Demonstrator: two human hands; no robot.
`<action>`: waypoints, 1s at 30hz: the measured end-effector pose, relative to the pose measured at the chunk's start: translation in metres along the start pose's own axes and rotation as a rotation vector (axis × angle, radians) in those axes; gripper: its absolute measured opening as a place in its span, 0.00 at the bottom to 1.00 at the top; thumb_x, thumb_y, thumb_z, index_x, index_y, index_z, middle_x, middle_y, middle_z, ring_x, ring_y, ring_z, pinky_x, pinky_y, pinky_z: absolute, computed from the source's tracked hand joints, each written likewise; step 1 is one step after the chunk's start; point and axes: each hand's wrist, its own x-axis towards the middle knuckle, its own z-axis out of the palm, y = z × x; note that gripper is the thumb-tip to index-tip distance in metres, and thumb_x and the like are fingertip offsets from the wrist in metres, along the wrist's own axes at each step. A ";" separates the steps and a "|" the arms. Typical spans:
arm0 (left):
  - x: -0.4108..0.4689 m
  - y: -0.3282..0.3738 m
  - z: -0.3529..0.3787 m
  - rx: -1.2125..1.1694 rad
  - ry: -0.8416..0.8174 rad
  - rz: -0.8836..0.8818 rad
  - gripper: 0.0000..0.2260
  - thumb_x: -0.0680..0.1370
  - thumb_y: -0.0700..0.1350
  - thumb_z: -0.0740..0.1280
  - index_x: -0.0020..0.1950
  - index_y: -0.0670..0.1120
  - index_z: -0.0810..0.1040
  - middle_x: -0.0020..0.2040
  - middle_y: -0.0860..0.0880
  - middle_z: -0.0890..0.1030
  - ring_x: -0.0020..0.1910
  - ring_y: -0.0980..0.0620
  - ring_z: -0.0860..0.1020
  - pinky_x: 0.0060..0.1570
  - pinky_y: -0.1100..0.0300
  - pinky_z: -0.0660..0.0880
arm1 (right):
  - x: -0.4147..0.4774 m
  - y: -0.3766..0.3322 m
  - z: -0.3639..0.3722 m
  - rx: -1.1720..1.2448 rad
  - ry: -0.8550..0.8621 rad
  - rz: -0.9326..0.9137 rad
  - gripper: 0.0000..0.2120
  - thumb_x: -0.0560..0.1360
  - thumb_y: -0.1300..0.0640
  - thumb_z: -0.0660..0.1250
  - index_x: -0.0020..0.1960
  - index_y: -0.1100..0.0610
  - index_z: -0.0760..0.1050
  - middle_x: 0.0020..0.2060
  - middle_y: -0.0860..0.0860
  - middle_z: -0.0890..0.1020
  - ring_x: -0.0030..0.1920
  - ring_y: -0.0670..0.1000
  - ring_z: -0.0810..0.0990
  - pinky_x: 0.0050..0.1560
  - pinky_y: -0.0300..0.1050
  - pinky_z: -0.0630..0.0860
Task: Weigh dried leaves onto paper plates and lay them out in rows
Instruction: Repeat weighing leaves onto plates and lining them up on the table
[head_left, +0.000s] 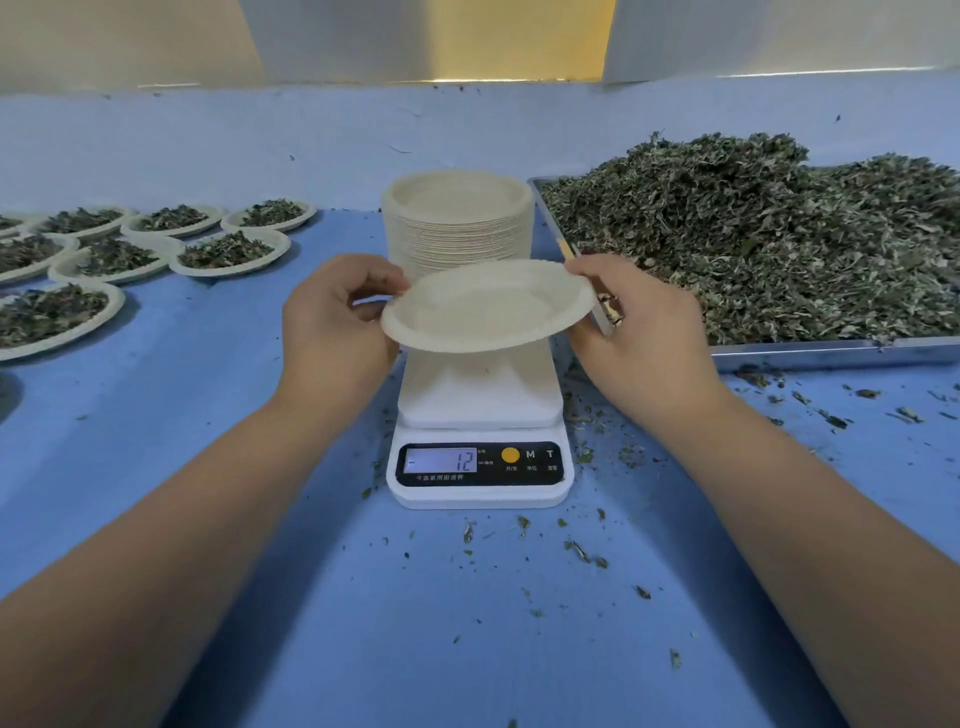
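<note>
Empty plate (483, 306) held just above scale (480, 415), left hand (337, 322) and right hand (639, 332) pinching opposite rims, probably to seat it centred and cancel the -12 reading; leaves (753, 249) right of scale, stack (457, 223) behind, filled plates (223, 249) left.

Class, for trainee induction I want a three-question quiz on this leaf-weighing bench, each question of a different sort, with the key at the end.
1. True or false: the plate held by the left hand and right hand carries leaves.
2. The tray of dried leaves sits: A) left of the scale; B) right of the scale; C) on the scale.
3. Fill in: the display reads minus ___.
Key: 1 false, the plate is empty; 2 B; 3 12.
</note>
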 end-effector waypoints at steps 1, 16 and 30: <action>-0.002 -0.004 -0.004 -0.065 -0.006 -0.073 0.18 0.72 0.25 0.71 0.48 0.49 0.82 0.51 0.49 0.84 0.47 0.59 0.84 0.47 0.67 0.79 | 0.000 0.000 0.001 -0.013 -0.021 -0.008 0.17 0.76 0.55 0.70 0.65 0.50 0.79 0.52 0.44 0.84 0.49 0.47 0.82 0.52 0.49 0.79; -0.009 -0.033 -0.023 -0.317 0.019 -0.440 0.18 0.75 0.24 0.68 0.57 0.43 0.82 0.58 0.48 0.84 0.52 0.55 0.86 0.44 0.66 0.80 | -0.002 -0.002 -0.009 -0.333 -0.358 -0.187 0.22 0.76 0.67 0.63 0.67 0.55 0.79 0.43 0.58 0.84 0.45 0.63 0.81 0.57 0.53 0.75; -0.006 0.003 -0.029 -0.138 -0.202 -0.795 0.10 0.81 0.41 0.58 0.54 0.40 0.78 0.31 0.47 0.83 0.27 0.47 0.82 0.29 0.56 0.81 | 0.001 0.022 -0.015 -0.395 -0.232 0.143 0.27 0.73 0.72 0.59 0.67 0.53 0.77 0.54 0.59 0.84 0.50 0.63 0.80 0.50 0.58 0.80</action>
